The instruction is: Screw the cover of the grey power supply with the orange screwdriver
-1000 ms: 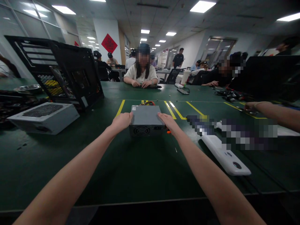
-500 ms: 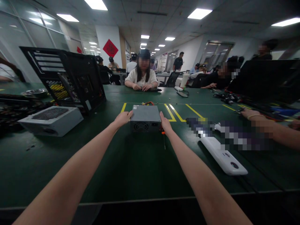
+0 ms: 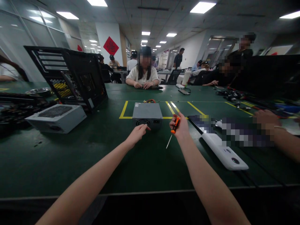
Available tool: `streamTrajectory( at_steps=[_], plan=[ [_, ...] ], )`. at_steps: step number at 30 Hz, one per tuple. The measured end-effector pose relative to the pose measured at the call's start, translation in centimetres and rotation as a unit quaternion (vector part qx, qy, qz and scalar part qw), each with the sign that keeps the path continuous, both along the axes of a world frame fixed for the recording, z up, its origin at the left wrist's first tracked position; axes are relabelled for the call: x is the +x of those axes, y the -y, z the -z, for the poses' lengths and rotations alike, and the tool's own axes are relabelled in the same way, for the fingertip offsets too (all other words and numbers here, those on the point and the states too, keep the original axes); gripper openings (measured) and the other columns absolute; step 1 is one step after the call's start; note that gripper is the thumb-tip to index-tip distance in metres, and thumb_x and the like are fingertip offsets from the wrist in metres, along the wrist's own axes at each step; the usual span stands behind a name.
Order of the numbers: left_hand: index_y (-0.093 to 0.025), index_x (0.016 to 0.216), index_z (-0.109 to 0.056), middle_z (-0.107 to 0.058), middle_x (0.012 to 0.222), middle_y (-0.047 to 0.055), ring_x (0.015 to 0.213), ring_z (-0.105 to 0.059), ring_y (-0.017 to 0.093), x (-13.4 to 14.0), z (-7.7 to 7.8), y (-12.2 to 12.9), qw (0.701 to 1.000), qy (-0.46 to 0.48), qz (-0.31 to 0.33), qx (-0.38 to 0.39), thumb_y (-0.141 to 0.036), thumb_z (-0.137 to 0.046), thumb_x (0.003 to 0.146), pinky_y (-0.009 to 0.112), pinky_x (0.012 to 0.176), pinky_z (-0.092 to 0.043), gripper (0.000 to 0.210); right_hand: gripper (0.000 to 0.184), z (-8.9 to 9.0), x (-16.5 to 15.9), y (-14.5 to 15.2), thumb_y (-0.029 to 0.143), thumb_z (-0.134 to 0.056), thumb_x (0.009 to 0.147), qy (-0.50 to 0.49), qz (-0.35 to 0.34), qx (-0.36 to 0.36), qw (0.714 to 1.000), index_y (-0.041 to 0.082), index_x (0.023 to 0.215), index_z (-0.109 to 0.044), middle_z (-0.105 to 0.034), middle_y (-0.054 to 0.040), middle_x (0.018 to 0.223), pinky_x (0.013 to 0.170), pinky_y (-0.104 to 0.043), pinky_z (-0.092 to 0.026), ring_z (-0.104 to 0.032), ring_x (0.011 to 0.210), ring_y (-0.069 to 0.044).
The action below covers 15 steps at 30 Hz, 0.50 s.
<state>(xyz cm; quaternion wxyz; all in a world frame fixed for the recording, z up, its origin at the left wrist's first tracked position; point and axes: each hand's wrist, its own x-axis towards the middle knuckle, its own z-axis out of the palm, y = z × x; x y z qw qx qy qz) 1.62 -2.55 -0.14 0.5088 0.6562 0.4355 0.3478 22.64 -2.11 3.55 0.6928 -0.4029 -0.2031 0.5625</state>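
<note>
A grey computer power supply (image 3: 147,109) stands on the green table straight ahead, its fan grille and socket facing me. In front of the grille is my left hand (image 3: 138,134), fingers loosely bent with one finger stretched to the right. It appears to hold nothing; whether it touches the casing I cannot tell. To the right of the power supply, my right hand (image 3: 181,126) is closed around the orange and black handle of a screwdriver (image 3: 175,125). The screwdriver's thin shaft slants down to the left. Coloured cables (image 3: 150,101) show behind the power supply.
At left are an open black computer case (image 3: 77,78), a second power supply (image 3: 56,118) and a metal bowl (image 3: 38,91). A white device (image 3: 223,151) lies at right, near another person's hand (image 3: 266,120). Yellow tape (image 3: 124,109) marks the table. Someone sits opposite.
My left hand has left the side of the power supply and come round to its front. My right hand has moved off its other side, lifting the screwdriver to the right.
</note>
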Motion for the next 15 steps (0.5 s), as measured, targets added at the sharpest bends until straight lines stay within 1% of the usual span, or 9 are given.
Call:
streamTrajectory(
  at_steps=[2,4,7,10,12,15],
  plan=[
    [-0.014,0.089,-0.061,-0.037,0.057,-0.004,0.051,-0.036,0.009,0.8,-0.1,-1.0,1.000,0.006,0.008,0.005,-0.049,-0.035,0.086,0.022,0.049,-0.029,0.043,0.032,0.4,-0.3,0.3,0.046,-0.046,0.083,-0.008,-0.010,0.000,1.000,0.018,0.069,-0.050,-0.041,0.0071,0.049,0.035,-0.013,-0.035,-0.034,0.035,-0.002],
    [-0.013,0.090,-0.062,-0.046,0.061,-0.001,0.058,-0.044,0.011,0.9,0.0,-1.6,1.000,0.005,0.017,-0.002,-0.050,-0.034,0.087,0.023,0.056,-0.035,0.046,0.032,0.8,-0.4,0.4,0.047,-0.049,0.081,-0.011,-0.019,0.001,1.000,0.017,0.070,-0.051,-0.042,0.0067,0.049,0.035,-0.014,-0.034,-0.034,0.036,-0.002],
    [-0.011,0.096,-0.061,-0.061,0.077,0.005,0.079,-0.056,0.016,0.4,0.3,-1.6,0.998,0.037,0.044,-0.035,-0.052,-0.030,0.089,0.028,0.075,-0.041,0.052,0.031,0.8,-0.6,0.4,0.046,-0.051,0.079,-0.013,-0.027,0.007,1.000,0.017,0.071,-0.052,-0.043,0.0063,0.049,0.036,-0.015,-0.034,-0.035,0.036,-0.003],
    [-0.010,0.105,-0.058,-0.066,0.094,0.010,0.101,-0.056,0.020,-0.2,0.5,-1.4,0.992,0.092,0.071,-0.054,-0.050,-0.024,0.091,0.034,0.095,-0.036,0.054,0.030,0.4,-0.9,0.4,0.045,-0.053,0.078,-0.014,-0.035,0.014,0.999,0.016,0.071,-0.053,-0.044,0.0061,0.049,0.037,-0.015,-0.033,-0.034,0.036,-0.003],
    [-0.009,0.110,-0.056,-0.066,0.102,0.012,0.109,-0.053,0.021,-0.5,0.5,-1.5,0.986,0.133,0.080,-0.064,-0.048,-0.023,0.092,0.036,0.100,-0.031,0.054,0.030,0.1,-1.1,0.6,0.045,-0.055,0.076,-0.013,-0.038,0.020,0.999,0.016,0.070,-0.054,-0.044,0.0063,0.048,0.038,-0.016,-0.033,-0.034,0.037,-0.003],
    [-0.008,0.118,-0.052,-0.063,0.111,0.013,0.115,-0.050,0.022,-0.9,0.6,-1.7,0.975,0.188,0.078,-0.088,-0.044,-0.025,0.093,0.037,0.104,-0.027,0.052,0.029,-0.2,-1.3,1.0,0.045,-0.058,0.073,-0.008,-0.037,0.032,0.999,0.016,0.070,-0.054,-0.043,0.0067,0.048,0.038,-0.016,-0.033,-0.034,0.037,-0.002]
  ],
)
